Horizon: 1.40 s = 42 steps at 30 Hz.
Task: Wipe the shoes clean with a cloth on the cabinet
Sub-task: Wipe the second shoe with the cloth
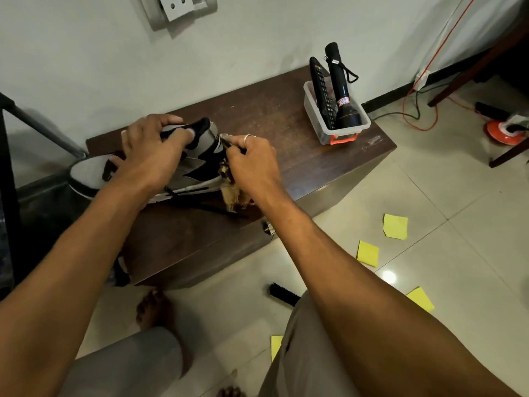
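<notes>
Left hand (148,156): fingers (169,121) curled over the collar of the shoe (200,164), gripping it.
Right hand (252,164): fingers (237,143) pinch the cloth (233,196) against the heel.
Shoe: on the tabletop (286,116), left of the bin (312,116); long axis along the wall, heel toward the bin, toe pointing away from it.
Cloth: brown, between heel and bin.

left hand (148,156) grips the shoe (197,167) on the cabinet (286,116); right hand (252,164) bunches the cloth (233,193) at its heel
</notes>
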### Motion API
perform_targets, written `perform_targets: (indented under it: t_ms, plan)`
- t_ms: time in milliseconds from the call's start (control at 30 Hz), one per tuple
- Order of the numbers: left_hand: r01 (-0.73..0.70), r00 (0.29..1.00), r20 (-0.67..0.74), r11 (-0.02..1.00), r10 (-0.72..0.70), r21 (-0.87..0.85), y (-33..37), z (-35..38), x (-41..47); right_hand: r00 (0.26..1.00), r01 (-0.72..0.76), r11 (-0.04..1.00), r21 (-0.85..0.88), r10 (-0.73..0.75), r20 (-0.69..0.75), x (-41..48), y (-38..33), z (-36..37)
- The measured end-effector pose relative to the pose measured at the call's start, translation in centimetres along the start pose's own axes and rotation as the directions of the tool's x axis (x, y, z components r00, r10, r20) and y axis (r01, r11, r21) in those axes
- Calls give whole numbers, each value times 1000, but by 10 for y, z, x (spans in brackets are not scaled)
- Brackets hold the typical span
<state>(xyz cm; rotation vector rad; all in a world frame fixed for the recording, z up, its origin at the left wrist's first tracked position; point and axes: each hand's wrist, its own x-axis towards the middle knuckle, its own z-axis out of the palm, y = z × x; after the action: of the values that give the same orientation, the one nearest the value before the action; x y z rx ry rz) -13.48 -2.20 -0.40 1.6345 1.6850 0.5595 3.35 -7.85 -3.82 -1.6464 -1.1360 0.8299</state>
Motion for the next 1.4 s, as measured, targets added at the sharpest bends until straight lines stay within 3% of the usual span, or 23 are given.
perform_targets:
  t_ms: [133, 333, 500, 667, 800, 1033, 1167, 1233, 1400]
  plan:
    - [-12, 1000, -23, 984, 16, 180, 0, 15, -13, 999, -31, 960, 278, 37, -17, 3, -8, 1]
    - [79, 994, -93, 985, -65, 153, 9, 22, -8, 1000, 9, 1000, 2, -9, 16, 1, -4, 1]
    - [70, 994, -89, 988, -59, 136, 5, 20, -7, 1000, 11, 975, 222, -7, -18, -5, -12, 0]
    - [66, 995, -78, 990, -57, 122, 5, 19, -7, 999, -22, 998, 64, 24, -31, -12, -9, 1]
    - [49, 997, -65, 992, -41, 119, 4, 18, -8, 997, 10, 982, 188, 5, -77, -15, -15, 0]
    - [54, 997, -62, 995, -48, 86, 4, 14, -9, 999, -36, 992, 122, 31, 40, -27, -15, 0]
    - [33, 998, -52, 999, -32, 23, 0, 8, -5, 980, -63, 961, 268, 110, -166, -17, -9, -8]
    - [2, 999, -45, 1000, -3, -28, -9, 1, 1, 965, -100, 962, 254, 155, -210, -14, -4, -9]
    - [-52, 999, -11, 988, 51, -145, -20, -7, 4, 988, -114, 991, 69, 106, 112, -22, -3, 3]
